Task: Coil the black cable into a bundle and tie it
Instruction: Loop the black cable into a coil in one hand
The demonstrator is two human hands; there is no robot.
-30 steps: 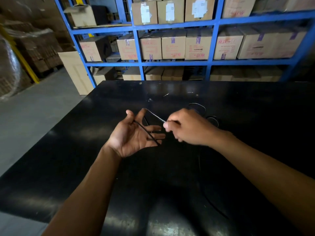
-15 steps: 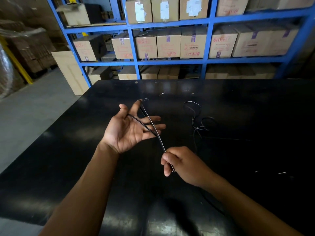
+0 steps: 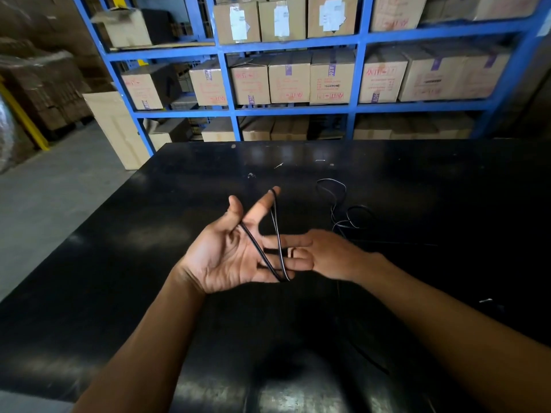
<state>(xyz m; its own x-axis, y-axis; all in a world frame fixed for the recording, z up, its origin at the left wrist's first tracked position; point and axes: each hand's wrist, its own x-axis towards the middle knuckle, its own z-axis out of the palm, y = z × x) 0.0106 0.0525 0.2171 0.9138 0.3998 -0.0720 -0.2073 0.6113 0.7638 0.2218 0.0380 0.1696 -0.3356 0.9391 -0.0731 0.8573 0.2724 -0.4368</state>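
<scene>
Thin black cable (image 3: 277, 231) looped over splayed left hand (image 3: 235, 254)

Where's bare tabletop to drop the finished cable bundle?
Free: the black table left of the left hand, out to its left edge, and the strip between both forearms. Crowded: behind the right hand, where loose black cable loops lie, trailing right and toward the near edge.

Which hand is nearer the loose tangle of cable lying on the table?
Right. The right hand sits just in front of the loose tangle; the left hand, wrapped with cable, is farther to its left.
</scene>
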